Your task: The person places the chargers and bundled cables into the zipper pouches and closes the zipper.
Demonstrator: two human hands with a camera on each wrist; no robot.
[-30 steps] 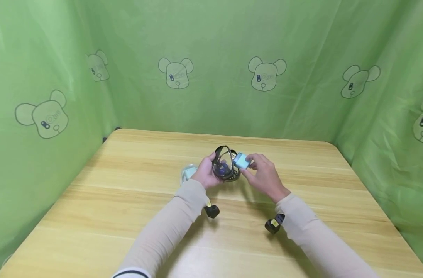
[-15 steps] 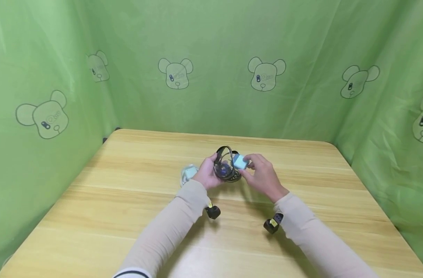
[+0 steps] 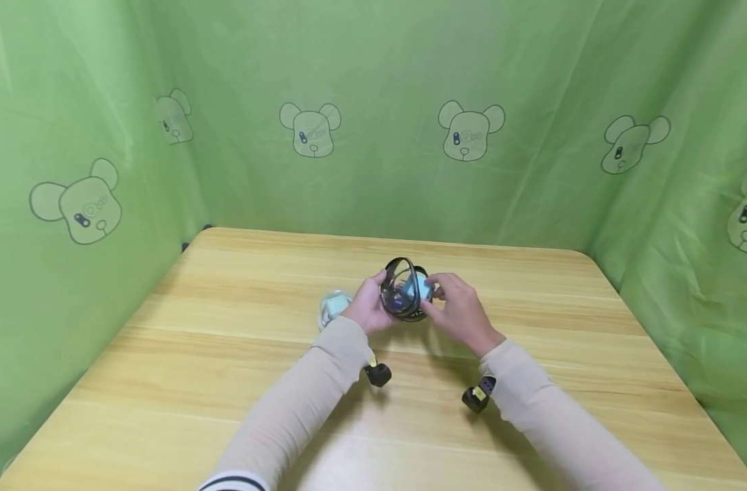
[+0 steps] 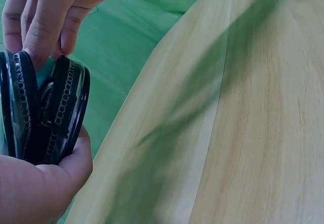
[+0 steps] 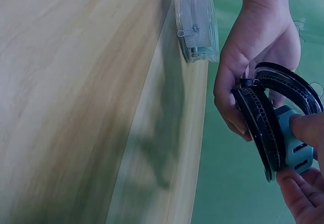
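My left hand (image 3: 367,307) grips a round clear zip pouch with black trim (image 5: 263,125), held above the table with its zipper undone and its two halves spread. My right hand (image 3: 462,310) pinches a light blue charger plug (image 5: 297,150) between thumb and fingers. The charger sits partly between the pouch halves, and two slot-shaped ports face outward in the right wrist view. Something dark blue shows through the pouch's clear side in the head view. In the left wrist view the black zipper edges (image 4: 63,105) hide most of the charger.
Beside my left hand, a second round clear pouch with a white zipper band (image 5: 200,26) stands on the wooden table (image 3: 226,382), something pale green inside it. Green curtains (image 3: 386,191) with bear-head drawings surround the table's back and sides.
The right hand has moved left, carrying the charger from the pouch's mouth to partly inside it. The left hand and pouch have shifted slightly right.
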